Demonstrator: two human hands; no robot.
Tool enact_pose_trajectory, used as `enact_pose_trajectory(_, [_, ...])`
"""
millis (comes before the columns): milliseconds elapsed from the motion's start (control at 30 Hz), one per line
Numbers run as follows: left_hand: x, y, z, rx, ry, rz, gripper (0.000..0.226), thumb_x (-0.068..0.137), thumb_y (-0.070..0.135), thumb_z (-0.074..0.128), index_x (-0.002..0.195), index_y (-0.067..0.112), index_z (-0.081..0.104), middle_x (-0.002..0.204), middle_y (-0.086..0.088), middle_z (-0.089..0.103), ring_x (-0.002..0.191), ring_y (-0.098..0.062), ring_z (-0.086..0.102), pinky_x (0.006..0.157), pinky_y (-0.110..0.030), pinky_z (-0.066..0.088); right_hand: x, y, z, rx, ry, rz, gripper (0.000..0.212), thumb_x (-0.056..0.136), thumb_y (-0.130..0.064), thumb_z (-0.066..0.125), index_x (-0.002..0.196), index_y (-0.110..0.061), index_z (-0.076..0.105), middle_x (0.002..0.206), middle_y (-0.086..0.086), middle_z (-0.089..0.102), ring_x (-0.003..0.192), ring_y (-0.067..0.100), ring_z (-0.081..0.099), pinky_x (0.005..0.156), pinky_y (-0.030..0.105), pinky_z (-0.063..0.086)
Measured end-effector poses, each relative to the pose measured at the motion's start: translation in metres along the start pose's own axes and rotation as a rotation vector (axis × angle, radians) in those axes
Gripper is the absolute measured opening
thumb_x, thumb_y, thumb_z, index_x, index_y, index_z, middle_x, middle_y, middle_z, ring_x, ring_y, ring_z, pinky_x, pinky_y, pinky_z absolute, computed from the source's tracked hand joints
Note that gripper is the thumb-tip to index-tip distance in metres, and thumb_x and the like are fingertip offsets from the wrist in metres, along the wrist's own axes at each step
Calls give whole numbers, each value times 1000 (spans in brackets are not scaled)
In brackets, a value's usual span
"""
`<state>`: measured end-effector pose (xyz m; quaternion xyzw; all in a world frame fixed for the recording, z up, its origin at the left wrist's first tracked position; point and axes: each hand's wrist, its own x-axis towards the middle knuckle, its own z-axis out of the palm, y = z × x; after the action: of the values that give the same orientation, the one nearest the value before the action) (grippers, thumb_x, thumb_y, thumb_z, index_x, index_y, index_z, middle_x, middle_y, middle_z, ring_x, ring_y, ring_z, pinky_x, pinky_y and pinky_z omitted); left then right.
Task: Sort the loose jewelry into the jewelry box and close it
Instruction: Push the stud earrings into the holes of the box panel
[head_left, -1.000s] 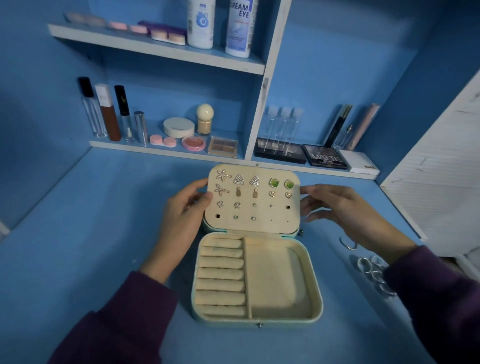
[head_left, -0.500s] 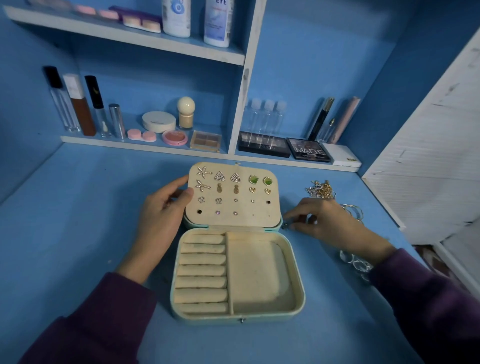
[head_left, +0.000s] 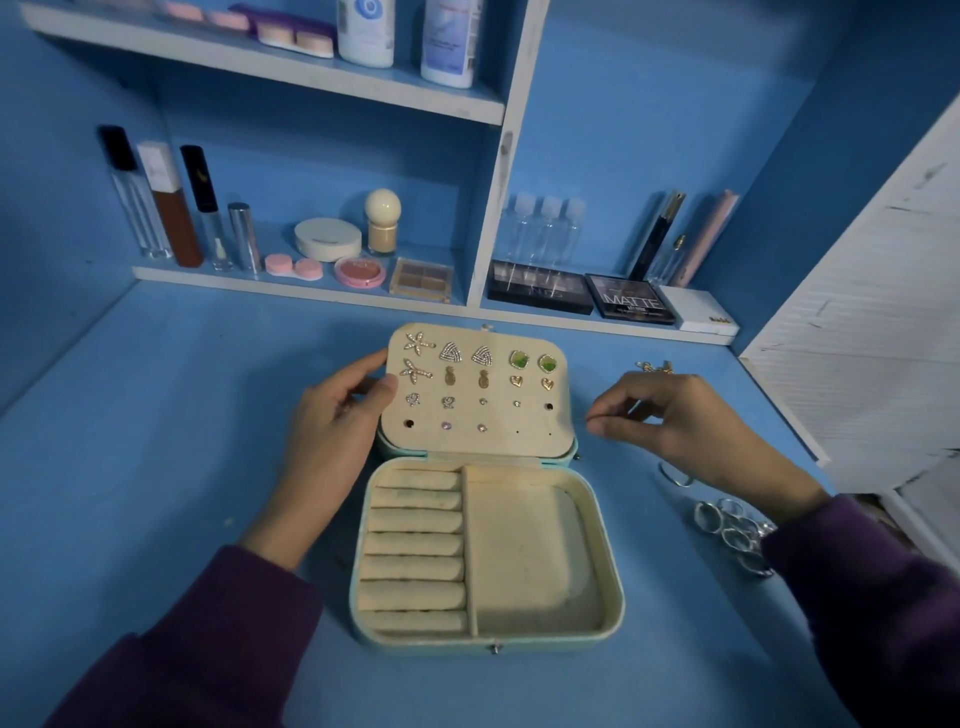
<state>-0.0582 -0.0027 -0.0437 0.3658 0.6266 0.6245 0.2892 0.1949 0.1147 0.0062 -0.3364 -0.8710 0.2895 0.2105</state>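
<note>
A mint jewelry box (head_left: 615, 613) lies open on the blue desk, its cream lid (head_left: 478, 415) tilted back and studded with several earrings. My left hand (head_left: 337, 431) grips the lid's left edge. Just right of the lid, my right hand (head_left: 670, 421) hovers with thumb and forefinger pinched together; something tiny may sit between them, too small to make out. Several silver rings (head_left: 727, 525) lie by my right wrist. A gold chain piece (head_left: 655, 367) shows behind the right hand. The box's ring rolls and tray hold nothing.
Shelves at the back carry cosmetics: bottles (head_left: 156, 202), a round compact (head_left: 327, 239), palettes (head_left: 631, 304) and a white box (head_left: 698, 312). A white slatted panel (head_left: 872, 322) closes off the right side. The blue desk (head_left: 156, 441) stretches to the left of the box.
My right hand has lifted off the desk beside the box hinge, its fingers now pinched. The left hand stays on the lid. The view has shifted slightly.
</note>
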Motion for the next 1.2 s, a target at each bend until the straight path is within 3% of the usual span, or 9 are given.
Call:
enact_pose_trajectory(233, [-2,3,0,-10,-6,15,34,94,12,55,102,45,59,83,8,65,59,9,56,56,-9,41,13,-19,27,-153,-54,-228,3,79,-11,74,80,-12,71,73,-14,59,66,8,55,63,21,47])
enact_pose_trajectory(333, [-1,3,0,-7,-6,14,34,94,12,56,101,45,60,84,9,66,63,9,57,56,-7,41,14,-21,30,-161,-69,-240,3,79,-10,74,79,-11,71,72,-11,59,66,9,54,63,24,47])
enact_pose_trajectory(500, [-2,4,-1,2,-9,1,34,94,15,56,100,48,59,90,7,68,68,8,59,65,-17,43,15,-24,30,-169,-93,-252,3,80,-12,74,80,-12,71,72,-12,58,65,10,55,63,24,48])
enact_pose_trajectory(700, [-2,5,-1,8,-12,2,35,94,14,56,99,48,59,90,4,68,65,5,58,65,-19,42,18,-29,32,-209,-100,-286,5,81,-13,72,77,-12,69,70,-16,53,64,3,52,63,13,42])
enact_pose_trajectory(833, [-1,4,0,1,-7,-6,34,93,14,57,98,48,60,91,4,69,74,-3,60,70,-23,44,22,-31,36,-238,-81,-291,9,80,-17,69,76,-10,69,69,-11,54,64,-1,50,64,8,40])
enact_pose_trajectory(967, [-1,4,0,8,-9,-4,34,94,14,56,99,47,60,87,7,67,61,6,56,64,-20,41,22,-29,41,-225,-49,-259,7,80,-14,73,81,-10,68,70,-4,58,66,2,50,63,12,41])
enact_pose_trajectory(1067, [-1,3,-1,12,-6,-11,34,94,14,56,99,47,60,90,4,68,63,5,56,67,-22,42,22,-27,42,-196,-47,-250,4,80,-13,73,80,-10,70,72,-5,58,65,3,50,64,16,44])
enact_pose_trajectory(1200, [0,3,-1,8,-3,-19,34,94,14,56,99,48,60,91,4,68,66,3,58,67,-20,43,22,-26,36,-126,-59,-223,4,81,-13,73,85,-12,74,74,-14,60,65,6,53,64,12,41])
